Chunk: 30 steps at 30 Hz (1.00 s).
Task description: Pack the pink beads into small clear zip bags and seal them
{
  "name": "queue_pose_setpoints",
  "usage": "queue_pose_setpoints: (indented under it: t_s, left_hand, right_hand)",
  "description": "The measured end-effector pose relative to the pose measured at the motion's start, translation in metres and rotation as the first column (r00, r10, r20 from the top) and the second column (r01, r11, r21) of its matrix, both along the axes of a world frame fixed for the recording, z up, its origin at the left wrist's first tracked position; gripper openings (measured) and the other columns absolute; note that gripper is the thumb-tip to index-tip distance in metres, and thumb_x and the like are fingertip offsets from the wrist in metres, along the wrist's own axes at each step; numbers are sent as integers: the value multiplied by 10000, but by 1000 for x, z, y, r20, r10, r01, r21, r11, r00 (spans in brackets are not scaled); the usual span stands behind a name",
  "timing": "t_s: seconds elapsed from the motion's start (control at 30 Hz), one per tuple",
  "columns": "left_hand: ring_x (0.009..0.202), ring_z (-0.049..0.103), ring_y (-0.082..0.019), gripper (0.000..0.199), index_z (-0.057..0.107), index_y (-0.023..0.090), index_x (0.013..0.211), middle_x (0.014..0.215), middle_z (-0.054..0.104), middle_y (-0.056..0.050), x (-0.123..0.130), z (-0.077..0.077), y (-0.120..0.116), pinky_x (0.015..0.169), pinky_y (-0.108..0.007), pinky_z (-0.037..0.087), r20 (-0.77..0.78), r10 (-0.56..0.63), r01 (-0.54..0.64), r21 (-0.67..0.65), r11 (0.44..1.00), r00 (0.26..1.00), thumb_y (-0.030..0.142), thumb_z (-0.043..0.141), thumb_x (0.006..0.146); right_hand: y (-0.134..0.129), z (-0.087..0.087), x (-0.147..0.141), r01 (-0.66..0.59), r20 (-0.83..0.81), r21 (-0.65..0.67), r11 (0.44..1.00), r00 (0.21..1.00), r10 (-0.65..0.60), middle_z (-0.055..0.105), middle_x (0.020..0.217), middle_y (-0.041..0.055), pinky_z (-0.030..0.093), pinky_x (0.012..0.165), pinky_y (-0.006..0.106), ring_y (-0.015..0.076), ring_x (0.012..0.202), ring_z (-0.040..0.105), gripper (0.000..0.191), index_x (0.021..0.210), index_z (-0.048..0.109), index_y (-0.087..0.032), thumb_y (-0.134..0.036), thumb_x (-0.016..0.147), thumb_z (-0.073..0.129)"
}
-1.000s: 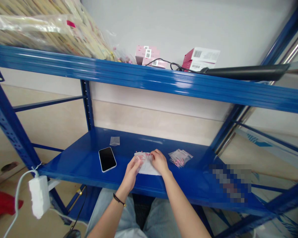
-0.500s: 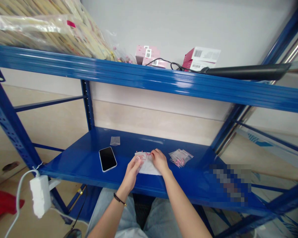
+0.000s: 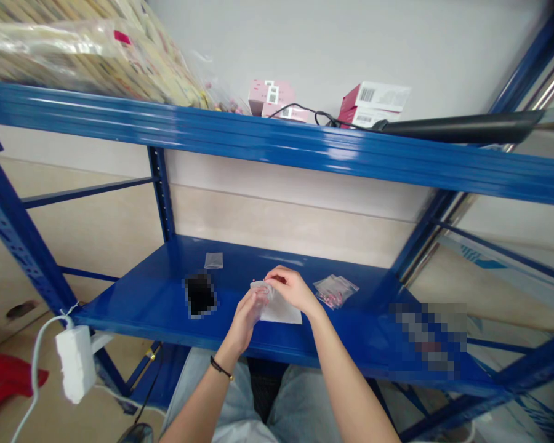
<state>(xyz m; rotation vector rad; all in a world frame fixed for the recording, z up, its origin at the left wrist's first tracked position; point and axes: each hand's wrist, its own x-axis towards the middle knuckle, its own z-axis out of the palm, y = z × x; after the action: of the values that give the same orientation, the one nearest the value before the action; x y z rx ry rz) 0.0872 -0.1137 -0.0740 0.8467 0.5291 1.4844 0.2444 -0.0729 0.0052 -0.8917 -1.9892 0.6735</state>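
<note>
My left hand point(image 3: 247, 321) and my right hand point(image 3: 290, 289) meet low over the blue steel shelf point(image 3: 143, 295). Their fingers pinch a small clear plastic packet point(image 3: 262, 290) with pink bits in it, though the fingers hide most of it. A white sheet point(image 3: 281, 314) lies under my right wrist. To the right sits a bundle of small clear bags holding pink items point(image 3: 335, 293), apart from both hands. Left of my left hand lie a phone point(image 3: 200, 295), pixelated in this view, and a flat clear bag point(image 3: 213, 261).
An upper blue shelf beam point(image 3: 258, 138) runs across above my hands, carrying pink boxes point(image 3: 271, 95), a red and white box point(image 3: 372, 104), a black tube point(image 3: 457, 130) and a large wrapped package point(image 3: 74, 55). A white power adapter point(image 3: 76, 363) hangs at the shelf's left front corner.
My right hand has risen and moved left, curling over the packet closer to my left hand. The view has tilted slightly. The phone now appears pixelated.
</note>
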Motion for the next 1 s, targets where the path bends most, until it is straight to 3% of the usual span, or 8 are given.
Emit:
queue_pose_setpoints:
  t_s: [0.13,0.33,0.6,0.8,0.9,1.0]
  left_hand:
    - [907,637,-216,357,753,169,1099,1028,724,-81,-1,1,-3,829,-302,456,30,-76,76,11,997,997,454,694,894]
    - [894,646,-217,342,752,169,1094,1007,728,-83,-2,-2,-3,848,-325,467,95,-120,121,-3,993,988,439,699,892]
    - [939,649,-237,367,751,160,1115,1052,729,-103,-2,-2,-3,861,-329,469,99,-128,127,14,992,987,452,663,911]
    - [869,648,-230,380,757,131,1081,997,734,-115,-5,-2,-5,798,-321,477,173,-161,169,-34,985,972,449,683,885]
    - [853,652,-238,413,750,107,1083,949,734,-124,-7,1,-6,786,-330,481,254,-200,218,-43,975,946,460,676,882]
    - [841,653,-235,429,737,97,1099,943,726,-135,-12,6,-7,770,-329,487,342,-240,265,-28,964,909,467,627,912]
  right_hand:
    - [-10,14,-7,-69,58,-50,996,996,72,695,918,23,468,731,243,156,821,636,129,900,755,-211,-211,911,627]
    - [-15,17,-12,-88,113,-75,993,989,96,697,897,15,460,696,230,145,765,625,130,883,767,-217,-189,896,640]
    - [-16,22,-8,-151,83,-45,987,984,155,698,972,49,486,803,272,179,904,650,217,946,770,-207,-160,925,559]
    - [-17,17,6,-169,85,-7,986,982,169,633,1110,47,467,853,284,188,1038,602,400,1033,758,-235,-11,793,530]
    - [-16,12,10,-154,72,-5,988,985,154,617,1128,52,460,838,284,190,1048,591,380,1029,757,-231,-26,786,546]
    - [-8,2,14,-60,6,1,998,998,60,624,1105,59,455,748,270,176,944,602,297,1021,752,-219,-102,829,558]
